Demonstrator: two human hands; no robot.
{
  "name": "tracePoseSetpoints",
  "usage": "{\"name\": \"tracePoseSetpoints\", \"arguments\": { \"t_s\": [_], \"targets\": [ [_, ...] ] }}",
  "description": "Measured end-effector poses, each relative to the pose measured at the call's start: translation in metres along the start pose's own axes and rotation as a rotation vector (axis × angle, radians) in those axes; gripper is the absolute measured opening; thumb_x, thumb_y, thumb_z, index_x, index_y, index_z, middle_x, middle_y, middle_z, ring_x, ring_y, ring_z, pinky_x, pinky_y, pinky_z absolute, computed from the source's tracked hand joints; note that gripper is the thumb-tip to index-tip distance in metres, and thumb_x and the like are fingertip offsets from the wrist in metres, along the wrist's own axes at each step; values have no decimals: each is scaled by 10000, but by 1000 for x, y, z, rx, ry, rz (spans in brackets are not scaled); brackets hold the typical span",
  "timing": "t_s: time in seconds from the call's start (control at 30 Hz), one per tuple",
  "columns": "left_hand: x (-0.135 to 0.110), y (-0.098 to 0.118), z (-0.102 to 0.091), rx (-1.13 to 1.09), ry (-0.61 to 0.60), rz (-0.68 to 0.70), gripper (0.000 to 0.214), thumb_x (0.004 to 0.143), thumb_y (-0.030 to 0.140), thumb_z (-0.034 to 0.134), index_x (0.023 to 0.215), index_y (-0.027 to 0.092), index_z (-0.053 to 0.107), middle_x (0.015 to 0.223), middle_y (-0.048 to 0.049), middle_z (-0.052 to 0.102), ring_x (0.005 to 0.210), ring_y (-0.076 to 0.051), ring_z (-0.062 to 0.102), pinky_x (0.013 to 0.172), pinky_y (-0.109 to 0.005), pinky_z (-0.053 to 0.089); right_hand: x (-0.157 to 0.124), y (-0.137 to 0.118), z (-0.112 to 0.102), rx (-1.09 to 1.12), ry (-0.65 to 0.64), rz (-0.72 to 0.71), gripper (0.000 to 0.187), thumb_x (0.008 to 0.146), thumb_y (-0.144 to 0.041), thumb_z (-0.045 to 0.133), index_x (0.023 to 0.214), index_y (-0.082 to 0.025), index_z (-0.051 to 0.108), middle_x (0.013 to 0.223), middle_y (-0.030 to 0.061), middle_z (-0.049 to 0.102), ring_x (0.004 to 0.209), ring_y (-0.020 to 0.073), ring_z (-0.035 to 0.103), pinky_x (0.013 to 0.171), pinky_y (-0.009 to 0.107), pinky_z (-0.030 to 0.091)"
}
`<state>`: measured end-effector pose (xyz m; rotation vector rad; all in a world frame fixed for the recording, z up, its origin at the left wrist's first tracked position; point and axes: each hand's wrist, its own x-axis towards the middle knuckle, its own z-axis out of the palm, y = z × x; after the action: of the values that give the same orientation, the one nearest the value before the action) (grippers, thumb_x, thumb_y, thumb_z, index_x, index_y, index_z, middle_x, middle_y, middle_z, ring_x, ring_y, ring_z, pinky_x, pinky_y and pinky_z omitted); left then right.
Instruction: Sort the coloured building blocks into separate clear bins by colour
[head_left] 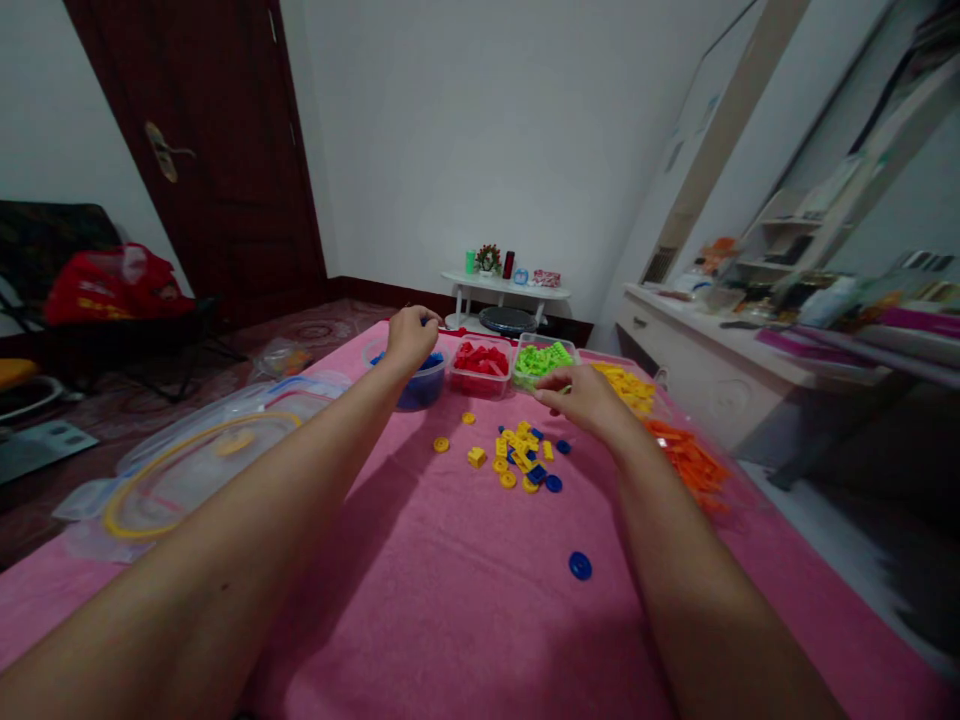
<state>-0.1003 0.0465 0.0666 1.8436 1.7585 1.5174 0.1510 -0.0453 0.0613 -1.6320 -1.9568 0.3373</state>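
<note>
Above the round tub of blue pieces (pixel 421 388), my left hand (pixel 409 338) is closed, with a bit of blue showing at its fingertips. My right hand (pixel 583 395) is in front of the clear box of green pieces (pixel 541 360), thumb and fingers pinched together. What it holds, if anything, is too small to name. Between the hands lies a loose pile of yellow and blue toy building pieces (pixel 521 453). Yellow discs (pixel 441 444) and a yellow block (pixel 477 457) lie left of it. Nearer to me is a blue disc (pixel 580 565).
A box of red pieces (pixel 481 368) stands between the blue and green ones. Yellow pieces (pixel 626 386) and orange pieces (pixel 690 465) sit in containers at right. Clear lids (pixel 202 470) lie at left on the pink cloth (pixel 442 580). A low white table (pixel 506 287) stands beyond.
</note>
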Motion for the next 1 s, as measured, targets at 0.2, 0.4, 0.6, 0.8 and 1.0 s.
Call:
{"name": "tracePoseSetpoints", "arguments": {
  "t_s": [0.2,0.4,0.6,0.8,1.0],
  "targets": [
    [-22,4,15,296,-45,231,238,739,216,577,910,196,740,1029,-120,670,1058,-301,548,953,-437,394,1,18,5,-243,-68,66,165,695,-129,638,819,-192,727,796,42,712,704,154,640,599,231,431],
    [-80,33,45,-24,-627,378,164,719,151,587,770,157,743,747,-56,713,695,-186,635,666,-259,468,-3,27,41,-286,-149,124,136,644,-138,672,759,-189,723,766,55,706,688,164,630,596,236,423],
    [-154,61,42,-365,-1060,776,146,687,272,712,819,227,756,780,-44,714,692,-159,637,672,-236,467,-2,43,40,-247,-158,125,144,619,-189,688,757,-165,720,725,35,699,671,146,622,587,211,420],
    [-191,68,39,-99,-969,1119,610,679,611,639,1155,230,643,1186,-142,584,1102,-311,522,960,-461,362,1,53,17,-234,-97,140,195,679,-168,614,843,-152,718,717,34,694,650,127,618,560,192,406],
    [-168,49,44,155,-840,1039,329,863,384,499,1131,264,647,1113,-87,624,1093,-256,530,965,-410,351,-2,54,5,-249,-160,144,117,674,-179,628,752,-160,712,673,23,673,617,114,598,525,184,371]
  ]
}}
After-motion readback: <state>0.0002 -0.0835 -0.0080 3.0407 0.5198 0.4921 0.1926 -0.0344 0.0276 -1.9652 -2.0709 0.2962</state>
